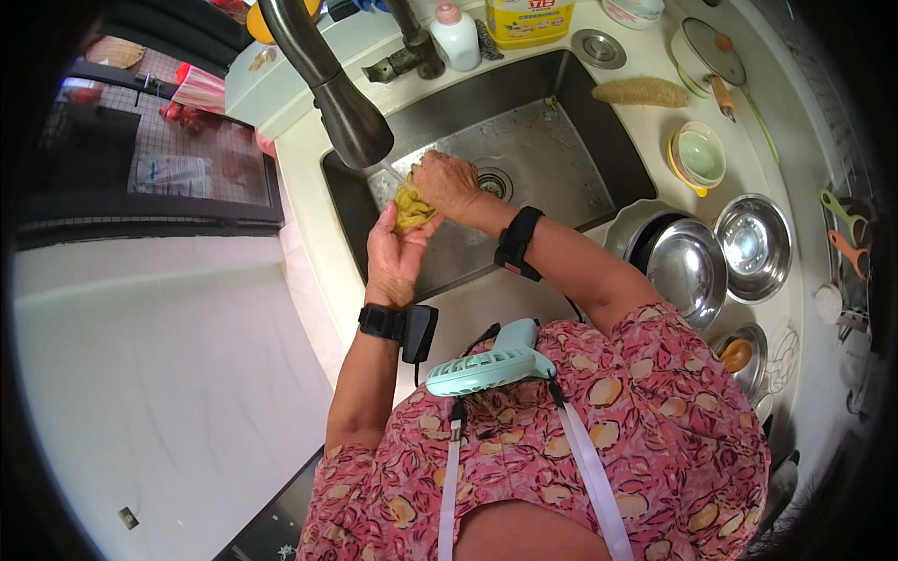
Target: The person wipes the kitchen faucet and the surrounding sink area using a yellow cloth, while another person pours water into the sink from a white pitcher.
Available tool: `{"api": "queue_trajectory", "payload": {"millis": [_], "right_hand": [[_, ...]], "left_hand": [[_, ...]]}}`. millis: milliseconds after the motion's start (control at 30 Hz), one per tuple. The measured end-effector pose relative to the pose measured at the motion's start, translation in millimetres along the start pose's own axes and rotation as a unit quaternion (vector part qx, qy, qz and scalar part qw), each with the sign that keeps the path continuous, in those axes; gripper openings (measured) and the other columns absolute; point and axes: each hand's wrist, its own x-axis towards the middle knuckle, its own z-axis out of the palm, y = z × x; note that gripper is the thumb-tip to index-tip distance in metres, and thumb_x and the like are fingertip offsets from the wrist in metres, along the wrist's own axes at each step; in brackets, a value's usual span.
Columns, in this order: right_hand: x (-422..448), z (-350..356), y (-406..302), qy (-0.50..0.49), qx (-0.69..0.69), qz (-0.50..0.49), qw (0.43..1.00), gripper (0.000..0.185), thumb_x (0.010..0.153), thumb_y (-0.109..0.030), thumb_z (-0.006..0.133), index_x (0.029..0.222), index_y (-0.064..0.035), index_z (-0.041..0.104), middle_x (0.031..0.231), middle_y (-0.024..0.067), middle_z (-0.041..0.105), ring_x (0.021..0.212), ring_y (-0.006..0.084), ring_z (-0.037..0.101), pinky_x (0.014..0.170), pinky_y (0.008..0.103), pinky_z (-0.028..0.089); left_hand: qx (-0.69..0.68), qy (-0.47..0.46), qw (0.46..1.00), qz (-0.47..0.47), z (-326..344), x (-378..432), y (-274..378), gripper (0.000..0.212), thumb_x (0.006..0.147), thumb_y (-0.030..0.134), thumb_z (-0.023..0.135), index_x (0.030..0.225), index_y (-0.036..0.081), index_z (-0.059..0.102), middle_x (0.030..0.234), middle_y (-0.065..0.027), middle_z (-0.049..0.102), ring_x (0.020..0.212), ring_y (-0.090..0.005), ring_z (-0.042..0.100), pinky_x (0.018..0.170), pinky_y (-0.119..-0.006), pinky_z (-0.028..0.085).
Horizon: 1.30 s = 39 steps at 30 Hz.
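My left hand [401,252] is palm up over the left part of the dark sink [554,161], cupped under a wet, crumpled yellow-green clump [412,205] that looks like pickled leafy vegetable. Bent over the clump's upper right side is my right hand [449,181], its fingertips partly hidden as they grip the folds. A thin stream of water falls onto the clump from the grey pull-down faucet head [354,130]. To the right of my right hand, the sink's drain strainer [494,184] shows.
Behind the sink stand a white pump bottle [456,38] and a yellow detergent jug [530,24]. The right counter holds a loofah [642,92], a lidded pot [701,59], small bowls [699,156] and metal basins [687,270]. A mint handheld fan [484,368] hangs at my chest.
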Motion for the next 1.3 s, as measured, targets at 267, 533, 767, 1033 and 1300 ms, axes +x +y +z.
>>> {"api": "queue_trajectory", "payload": {"millis": [267, 533, 767, 1033, 1300], "right_hand": [[-37.5, 2.2, -32.7, 0.042, 0.085, -0.307, 0.947, 0.015, 0.072, -0.02, 0.053, 0.073, -0.0078, 0.061, 0.077, 0.0101, 0.058, 0.073, 0.0278, 0.06, 0.061, 0.0394, 0.049], [19.9, 6.4, 36.6, -0.037, 0.281, 0.077, 0.956, 0.025, 0.081, -0.024, 0.052, 0.075, -0.0008, 0.057, 0.067, 0.0098, 0.059, 0.055, 0.0211, 0.058, 0.043, 0.0324, 0.045], [1.7, -18.3, 34.7, -0.276, 0.559, 0.227, 0.748, 0.029, 0.08, -0.033, 0.058, 0.084, -0.0051, 0.057, 0.064, 0.0004, 0.053, 0.047, 0.0092, 0.047, 0.036, 0.0223, 0.034], [7.0, -23.4, 36.1, -0.329, 0.441, 0.121, 0.826, 0.026, 0.065, -0.027, 0.071, 0.071, -0.0024, 0.063, 0.056, -0.0014, 0.048, 0.043, 0.0095, 0.043, 0.039, 0.0244, 0.036], [-33.9, 0.6, -31.0, 0.052, 0.135, -0.16, 0.977, 0.018, 0.068, -0.021, 0.056, 0.066, -0.0029, 0.059, 0.071, 0.0164, 0.052, 0.064, 0.0313, 0.056, 0.056, 0.0395, 0.046]], "left_hand": [[0.008, -0.017, 0.999, 0.039, -37.4, 10.3, 5.6, 0.03, 0.092, 0.021, 0.036, 0.112, -0.001, 0.045, 0.111, -0.0138, 0.053, 0.105, -0.0264, 0.05, 0.091, -0.041, 0.04], [-0.011, 0.032, 0.997, 0.063, -14.4, -3.2, 12.9, 0.031, 0.092, 0.018, 0.037, 0.113, -0.003, 0.043, 0.122, -0.0188, 0.044, 0.115, -0.0349, 0.041, 0.093, -0.051, 0.038], [-0.014, -0.008, 0.998, 0.059, -19.2, 1.8, 21.2, 0.028, 0.089, 0.019, 0.043, 0.11, -0.001, 0.047, 0.12, -0.0171, 0.047, 0.112, -0.0317, 0.044, 0.091, -0.049, 0.038], [0.012, 0.012, 0.999, 0.038, -33.2, 8.1, 25.0, 0.029, 0.09, 0.02, 0.042, 0.11, 0.002, 0.048, 0.116, -0.0139, 0.05, 0.11, -0.0295, 0.045, 0.09, -0.048, 0.037], [0.431, -0.139, 0.876, 0.164, -12.0, 4.6, 10.1, 0.032, 0.092, 0.02, 0.035, 0.115, -0.001, 0.043, 0.118, -0.0146, 0.048, 0.106, -0.0303, 0.048, 0.09, -0.046, 0.04]]}}
